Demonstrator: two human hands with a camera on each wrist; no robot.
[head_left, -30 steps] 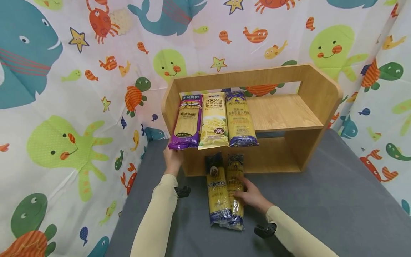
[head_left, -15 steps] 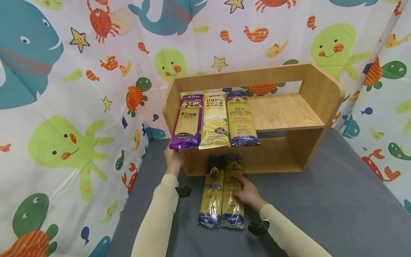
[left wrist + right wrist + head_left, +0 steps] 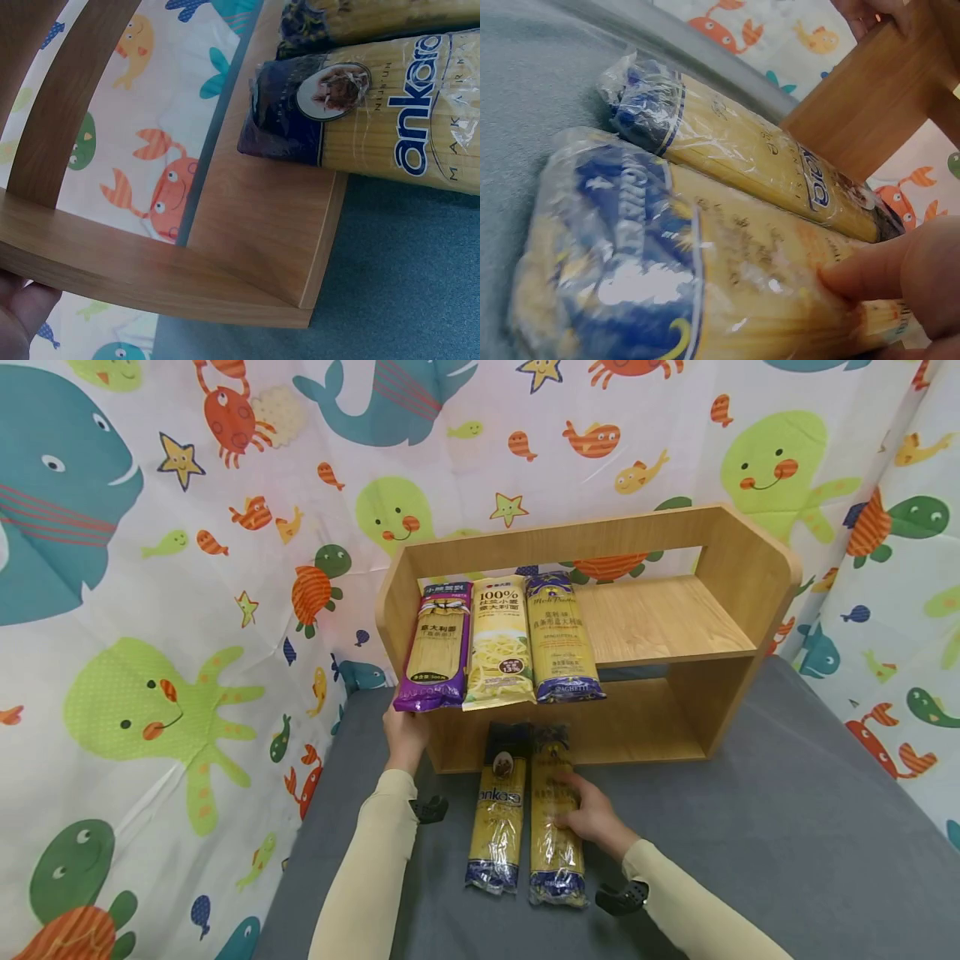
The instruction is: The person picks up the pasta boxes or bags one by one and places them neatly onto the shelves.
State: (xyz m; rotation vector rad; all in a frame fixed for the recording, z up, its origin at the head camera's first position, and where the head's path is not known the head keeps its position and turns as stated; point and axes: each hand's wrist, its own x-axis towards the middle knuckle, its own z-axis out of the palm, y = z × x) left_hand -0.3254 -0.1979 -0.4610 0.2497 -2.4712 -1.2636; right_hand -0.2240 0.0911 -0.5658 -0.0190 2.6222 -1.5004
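Shelf: wooden, two-tier shelf (image 3: pixel 660 618), used as reference for all places; stood on a grey table (image 3: pixel 750 843).
Left hand: left hand (image 3: pixel 407 735) at the shelf's left side panel, below the upper tier; clamped on the panel's front edge, fingers partly hidden from the head view.
Right hand: right hand (image 3: pixel 596 814) in front of the shelf's lower tier; clamped on the held pack (image 3: pixel 546 831), thumb across its upper face; remaining fingers mostly hidden.
Held pack: yellow with blue ends, clear crinkled film; top end at the shelf's lower tier, bottom end out in front of the shelf.
Ankara pack: Ankara pack (image 3: pixel 497 818) left of the held pack, top end over the shelf's lower board, remainder projecting forward; narrow gap between the two at the bottom ends, contact higher up could not be judged.
Upper tier: purple pack (image 3: pixel 437 643), white pack (image 3: pixel 500 639) and spaghetti pack (image 3: pixel 562 635), left to right on the shelf's left half, lower ends overhanging its front edge.
Backdrop: sea-animal sheet (image 3: pixel 450 468) behind the shelf and on both sides.
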